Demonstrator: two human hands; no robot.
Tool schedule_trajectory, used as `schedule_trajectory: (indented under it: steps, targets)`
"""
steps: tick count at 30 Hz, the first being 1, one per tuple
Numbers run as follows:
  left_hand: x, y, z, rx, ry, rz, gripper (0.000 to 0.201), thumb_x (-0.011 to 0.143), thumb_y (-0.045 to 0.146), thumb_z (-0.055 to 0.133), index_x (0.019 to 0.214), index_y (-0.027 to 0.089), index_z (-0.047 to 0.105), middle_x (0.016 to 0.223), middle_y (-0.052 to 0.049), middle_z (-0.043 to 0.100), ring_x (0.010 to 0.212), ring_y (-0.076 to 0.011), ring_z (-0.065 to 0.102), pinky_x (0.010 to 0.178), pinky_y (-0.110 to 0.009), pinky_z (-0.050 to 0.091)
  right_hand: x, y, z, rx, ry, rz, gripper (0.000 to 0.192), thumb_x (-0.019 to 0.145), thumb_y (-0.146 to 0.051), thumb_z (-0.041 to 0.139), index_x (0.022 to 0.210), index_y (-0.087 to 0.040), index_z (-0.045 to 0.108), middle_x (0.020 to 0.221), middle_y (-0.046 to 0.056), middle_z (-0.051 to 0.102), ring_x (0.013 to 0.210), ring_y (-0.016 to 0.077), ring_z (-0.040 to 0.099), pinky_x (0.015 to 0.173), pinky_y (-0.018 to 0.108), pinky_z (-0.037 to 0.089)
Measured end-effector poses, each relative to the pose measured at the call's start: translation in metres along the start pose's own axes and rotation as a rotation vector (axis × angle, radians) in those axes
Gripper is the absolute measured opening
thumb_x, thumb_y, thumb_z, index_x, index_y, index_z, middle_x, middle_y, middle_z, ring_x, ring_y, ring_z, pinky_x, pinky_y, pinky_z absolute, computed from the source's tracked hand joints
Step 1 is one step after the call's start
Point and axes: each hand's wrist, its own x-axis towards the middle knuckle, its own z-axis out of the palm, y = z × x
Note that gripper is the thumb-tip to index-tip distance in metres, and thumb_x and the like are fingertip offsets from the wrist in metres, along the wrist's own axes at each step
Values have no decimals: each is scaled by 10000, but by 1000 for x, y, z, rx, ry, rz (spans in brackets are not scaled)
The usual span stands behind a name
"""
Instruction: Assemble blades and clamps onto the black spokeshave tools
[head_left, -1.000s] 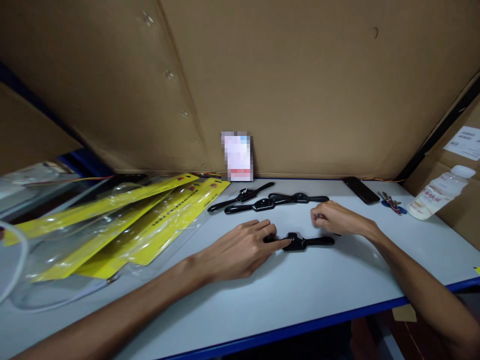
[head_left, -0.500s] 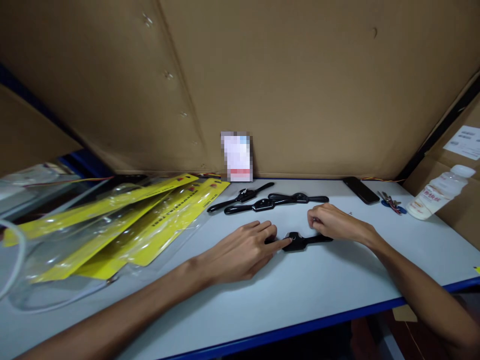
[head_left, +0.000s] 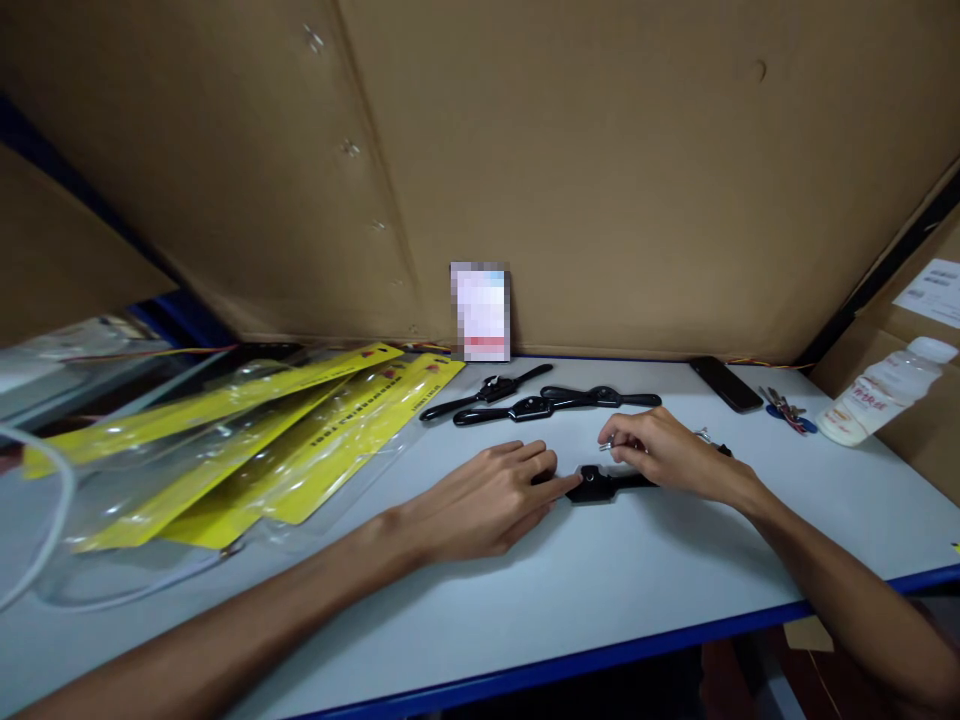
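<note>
Pressing flat on the worktop (head_left: 600,600), the left hand (head_left: 480,505) is lying with fingers spread and released, its forefinger tip touching the black tool (head_left: 600,484) at mid-worktop. The right hand (head_left: 664,455) is lying over the tool's right handle, its fingers pinching a small metal part (head_left: 604,445). Three like tools (head_left: 540,400) are lying behind, yellow packets (head_left: 300,430) at left. Bare surface is running forward to the blue front edge (head_left: 637,650).
</note>
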Motion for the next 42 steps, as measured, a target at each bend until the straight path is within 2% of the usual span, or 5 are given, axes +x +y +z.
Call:
schedule_trajectory:
  steps: [4,13,26,36,42]
  targets:
    - [1,0,0,6,-6,1,373,1025,198,423,1363,179,578,948,-81,617,847,-223,589,747,-371,532,-3,-7,3,46,-25,-7,191,914,-119,535,1085,-176,597,725,-18,645,684,146,552,650,276,378]
    - [0,0,3,24,9,-1,383,1033,217,420,1391,174,550,950,-78,619,887,-234,573,757,-376,525,-4,-22,10,-123,-30,-85,207,931,-47,500,1013,-182,634,986,69,706,868,174,610,765,290,419]
    - [1,-3,6,7,40,-33,306,989,87,436,1236,129,613,937,-82,636,852,-220,599,741,-347,515,0,-16,21,-313,-61,-154,184,907,-20,492,898,-183,579,826,52,598,714,175,476,648,305,349]
    - [1,-3,7,-49,44,-72,225,1037,208,472,1062,148,687,914,-69,637,821,-207,614,716,-337,513,8,-3,26,-218,23,-263,196,984,-128,552,821,-180,649,841,42,605,806,177,524,727,297,384]
    - [0,-3,9,-31,74,-65,267,1036,192,446,947,145,693,863,-72,619,785,-198,593,661,-319,485,11,-8,31,-121,50,-197,211,926,-58,540,770,-180,614,779,22,611,751,160,521,710,286,382]
